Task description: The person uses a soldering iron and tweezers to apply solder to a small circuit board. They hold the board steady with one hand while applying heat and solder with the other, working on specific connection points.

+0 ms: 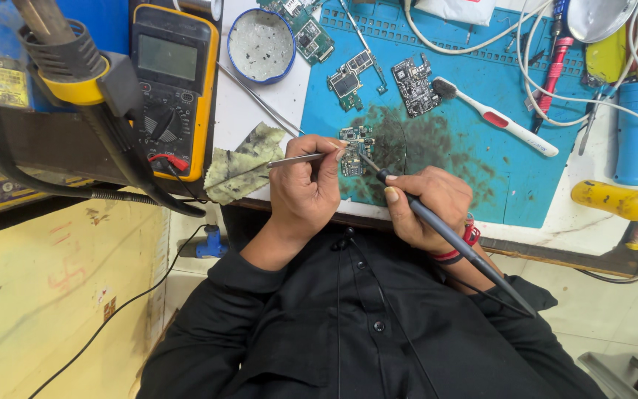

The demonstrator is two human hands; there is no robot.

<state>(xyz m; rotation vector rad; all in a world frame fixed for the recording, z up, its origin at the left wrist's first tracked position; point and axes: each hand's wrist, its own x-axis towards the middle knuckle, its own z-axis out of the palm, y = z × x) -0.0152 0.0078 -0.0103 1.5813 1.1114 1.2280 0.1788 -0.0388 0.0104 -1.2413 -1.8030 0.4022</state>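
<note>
A small green circuit board lies on the stained blue work mat near the bench's front edge. My left hand pinches metal tweezers whose tips rest at the board's left side. My right hand grips a dark soldering iron like a pen, with its thin tip touching the board from the right. Both hands rest on the mat's near edge, close together.
Two more circuit boards and a white toothbrush lie further back on the mat. A yellow multimeter and hot-air nozzle stand at left, a round tin behind, a dirty cloth beside my left hand, and tools and cables at right.
</note>
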